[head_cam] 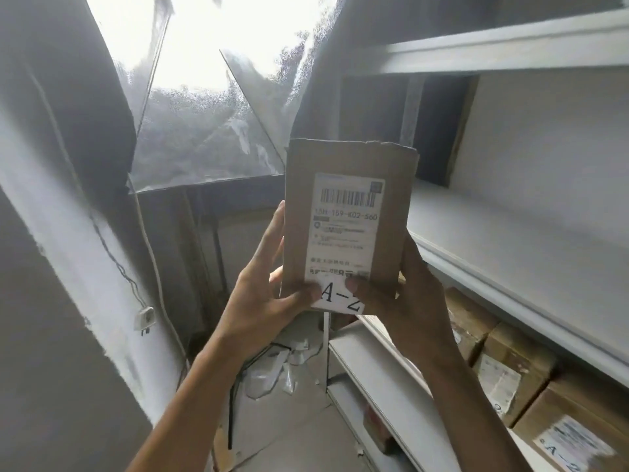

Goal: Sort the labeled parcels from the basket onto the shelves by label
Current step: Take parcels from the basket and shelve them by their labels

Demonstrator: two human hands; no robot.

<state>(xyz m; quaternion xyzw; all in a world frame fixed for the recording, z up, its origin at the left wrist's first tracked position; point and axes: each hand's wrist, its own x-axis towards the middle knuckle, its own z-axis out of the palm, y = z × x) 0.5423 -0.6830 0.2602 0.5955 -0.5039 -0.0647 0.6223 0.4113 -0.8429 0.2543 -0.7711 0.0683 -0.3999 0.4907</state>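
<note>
I hold a flat brown cardboard parcel (pixel 347 199) upright in front of me with both hands. It carries a white shipping label with a barcode and a white tag reading "A-2" at its lower edge. My left hand (pixel 269 284) grips its lower left side, thumb on the front by the tag. My right hand (pixel 401 294) grips the lower right side, thumb also on the front. White shelves (pixel 493 253) stand to the right. The basket is out of view.
On a lower shelf at the right lie several brown boxes (pixel 510 362), one with an "A-2" tag (pixel 561 458). A bright window (pixel 218 80) lies ahead, a wall with a hanging cable (pixel 146 318) at left, crumpled plastic (pixel 272 369) on the floor.
</note>
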